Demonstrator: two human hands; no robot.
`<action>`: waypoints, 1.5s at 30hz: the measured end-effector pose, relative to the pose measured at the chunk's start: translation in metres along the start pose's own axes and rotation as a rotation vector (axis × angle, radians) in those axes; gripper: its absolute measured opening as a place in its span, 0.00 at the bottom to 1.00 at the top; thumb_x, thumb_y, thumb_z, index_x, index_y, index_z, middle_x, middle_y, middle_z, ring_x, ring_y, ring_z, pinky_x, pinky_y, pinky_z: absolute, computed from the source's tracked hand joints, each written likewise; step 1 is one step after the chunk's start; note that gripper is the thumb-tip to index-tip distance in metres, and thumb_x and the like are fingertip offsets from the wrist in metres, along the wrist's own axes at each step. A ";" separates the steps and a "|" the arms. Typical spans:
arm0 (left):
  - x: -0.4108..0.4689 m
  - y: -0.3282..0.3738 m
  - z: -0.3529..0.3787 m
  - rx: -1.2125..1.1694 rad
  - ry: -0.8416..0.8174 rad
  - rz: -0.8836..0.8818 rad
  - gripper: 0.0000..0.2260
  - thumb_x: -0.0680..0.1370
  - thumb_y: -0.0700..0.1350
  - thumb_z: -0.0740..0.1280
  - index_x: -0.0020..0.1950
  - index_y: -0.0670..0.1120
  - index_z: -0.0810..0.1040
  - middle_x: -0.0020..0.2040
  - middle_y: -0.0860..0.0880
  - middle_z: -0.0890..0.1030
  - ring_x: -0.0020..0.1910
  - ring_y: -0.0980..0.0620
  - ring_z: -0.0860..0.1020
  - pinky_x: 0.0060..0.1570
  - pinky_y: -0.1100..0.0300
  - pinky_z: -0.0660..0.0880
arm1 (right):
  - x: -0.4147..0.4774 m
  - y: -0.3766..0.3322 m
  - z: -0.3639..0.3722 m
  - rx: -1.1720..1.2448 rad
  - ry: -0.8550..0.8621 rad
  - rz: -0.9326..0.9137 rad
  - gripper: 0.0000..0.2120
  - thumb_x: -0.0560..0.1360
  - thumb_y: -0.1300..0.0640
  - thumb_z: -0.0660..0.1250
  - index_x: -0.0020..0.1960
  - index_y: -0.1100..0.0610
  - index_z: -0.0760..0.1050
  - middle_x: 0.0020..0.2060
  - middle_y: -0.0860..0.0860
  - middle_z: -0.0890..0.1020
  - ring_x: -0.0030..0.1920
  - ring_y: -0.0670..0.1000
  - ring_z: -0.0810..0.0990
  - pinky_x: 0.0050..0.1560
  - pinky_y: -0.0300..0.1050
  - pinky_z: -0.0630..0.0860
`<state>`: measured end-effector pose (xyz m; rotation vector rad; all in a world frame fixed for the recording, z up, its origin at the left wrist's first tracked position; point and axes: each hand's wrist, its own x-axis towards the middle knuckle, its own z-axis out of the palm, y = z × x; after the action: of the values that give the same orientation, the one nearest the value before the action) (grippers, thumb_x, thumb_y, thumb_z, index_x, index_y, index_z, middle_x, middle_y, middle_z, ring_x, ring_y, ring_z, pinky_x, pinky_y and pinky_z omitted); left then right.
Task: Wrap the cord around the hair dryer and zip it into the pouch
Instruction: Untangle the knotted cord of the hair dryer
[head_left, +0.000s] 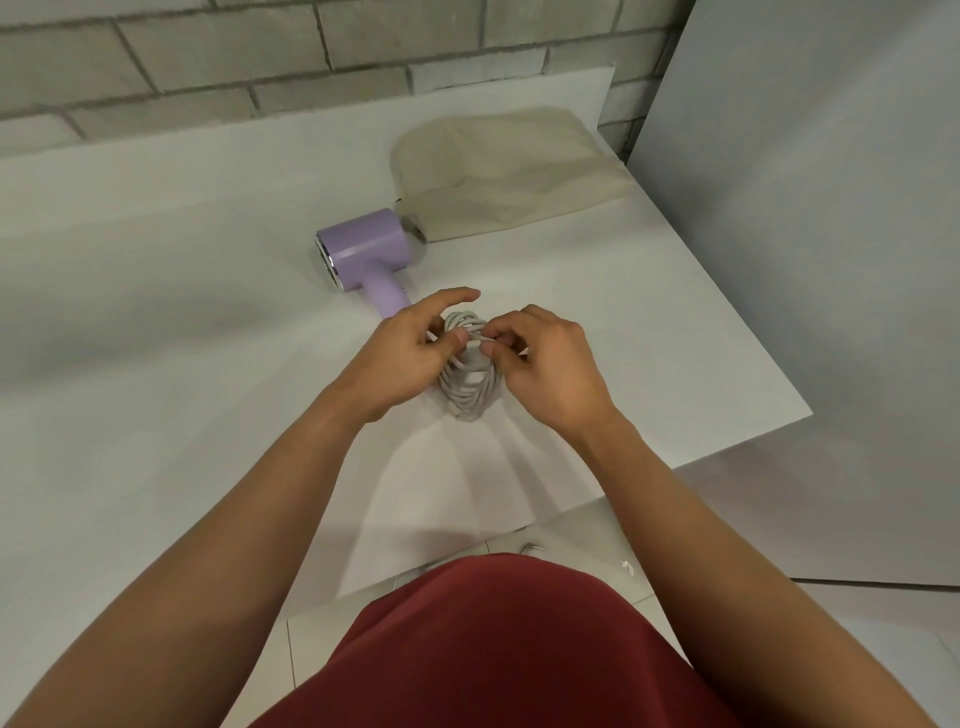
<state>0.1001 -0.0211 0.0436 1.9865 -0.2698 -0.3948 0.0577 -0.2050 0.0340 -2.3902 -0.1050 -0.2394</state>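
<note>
A lilac hair dryer (363, 249) lies on the white table (156, 291), its handle pointing toward me. Its grey cord (467, 389) is gathered into a bundle of several loops just below the handle. My left hand (410, 353) grips the left side of the bundle, thumb across the loops. My right hand (545, 358) pinches a strand at the top of the bundle with thumb and forefinger. A beige fabric pouch (509, 171) lies flat behind the dryer, its open end next to the dryer's head. The cord's plug is hidden.
A grey brick wall (260, 67) runs along the table's far side. The table's right edge slants from the pouch down to a corner (800, 410), with a grey panel (831, 208) beyond it. My red garment (493, 649) fills the bottom.
</note>
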 end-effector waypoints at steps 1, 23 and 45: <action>0.000 0.000 -0.001 -0.020 -0.006 -0.005 0.17 0.84 0.46 0.65 0.69 0.65 0.76 0.51 0.49 0.82 0.54 0.48 0.82 0.56 0.44 0.82 | 0.001 0.001 -0.004 0.061 -0.011 0.034 0.07 0.78 0.58 0.73 0.56 0.54 0.86 0.45 0.50 0.83 0.45 0.49 0.82 0.51 0.46 0.79; 0.014 0.015 -0.005 -0.214 -0.172 -0.098 0.07 0.85 0.52 0.63 0.62 0.58 0.79 0.53 0.50 0.84 0.51 0.51 0.81 0.53 0.53 0.79 | -0.004 0.011 -0.018 0.585 0.139 0.173 0.05 0.84 0.57 0.67 0.57 0.53 0.81 0.52 0.47 0.84 0.51 0.48 0.83 0.57 0.57 0.83; 0.009 0.015 -0.001 -0.271 -0.046 -0.095 0.10 0.86 0.52 0.61 0.63 0.55 0.80 0.49 0.47 0.85 0.47 0.53 0.80 0.40 0.58 0.74 | 0.004 0.023 -0.036 0.086 0.132 -0.018 0.08 0.80 0.51 0.73 0.57 0.48 0.86 0.48 0.42 0.86 0.46 0.49 0.79 0.48 0.47 0.78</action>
<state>0.1082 -0.0302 0.0561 1.7294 -0.1427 -0.5113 0.0600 -0.2459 0.0457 -2.2820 -0.0733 -0.3930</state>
